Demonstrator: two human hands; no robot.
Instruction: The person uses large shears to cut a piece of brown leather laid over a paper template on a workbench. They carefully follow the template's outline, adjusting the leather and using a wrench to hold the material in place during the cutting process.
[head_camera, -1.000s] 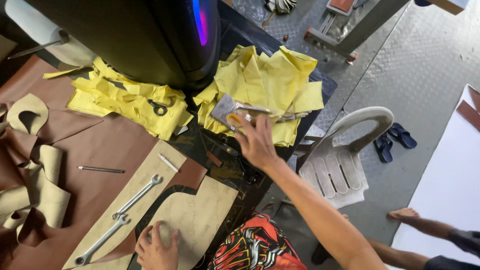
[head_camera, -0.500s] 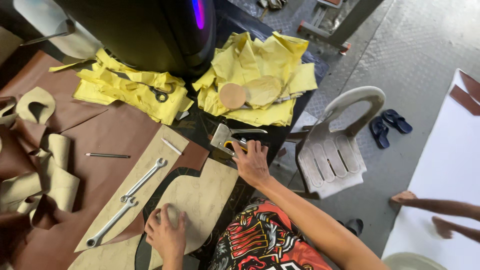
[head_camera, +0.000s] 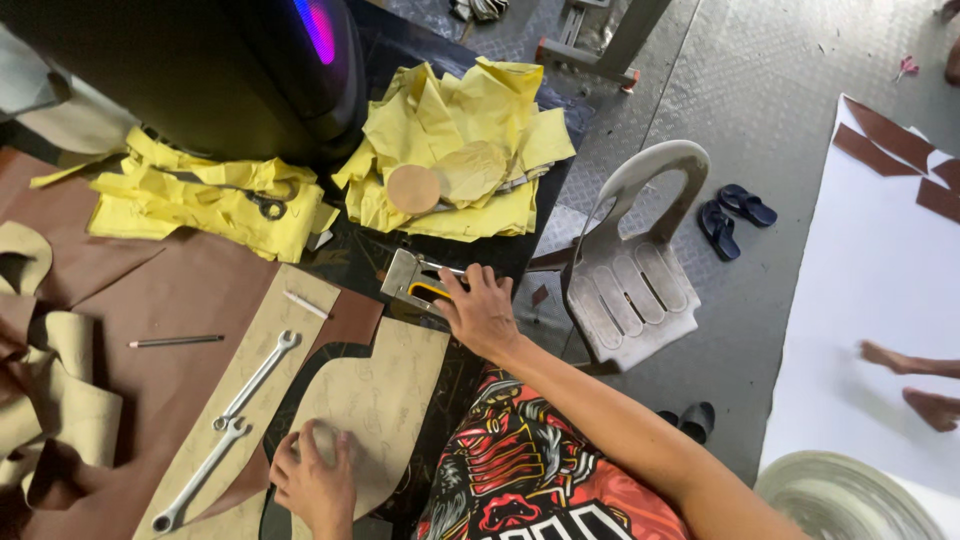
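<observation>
Overhead view of a dark work surface (head_camera: 350, 262), read from left to right. At far left, curled tan offcuts (head_camera: 55, 400) are lying on a brown sheet (head_camera: 150, 300), with a pencil (head_camera: 176, 341) beside them. Two wrenches (head_camera: 232, 420) are weighing down a long tan strip (head_camera: 240, 400). The left hand (head_camera: 315, 480) is pressing flat, palm down with fingers spread, on a tan cut-out panel (head_camera: 385, 390); it is closing on nothing, only pinning the panel in place. The panel appears thin and flexible, likely light and prone to sliding, so flat pressure seems better suited to it than pinching an edge. Right of centre, the right hand (head_camera: 485, 315) is wrapping its fingers around a metal staple gun (head_camera: 415, 283) with a yellow-and-black handle, lying on the surface just above the panel's upper edge. The tool looks rigid and fairly heavy for its size; the handle loop is probably the sound place for the grip. Behind it, crumpled yellow cloth (head_camera: 460, 150) is carrying a round tan disc (head_camera: 413, 188). At right, a grey plastic chair (head_camera: 630, 290) is standing on the floor near dark sandals (head_camera: 735, 212).
</observation>
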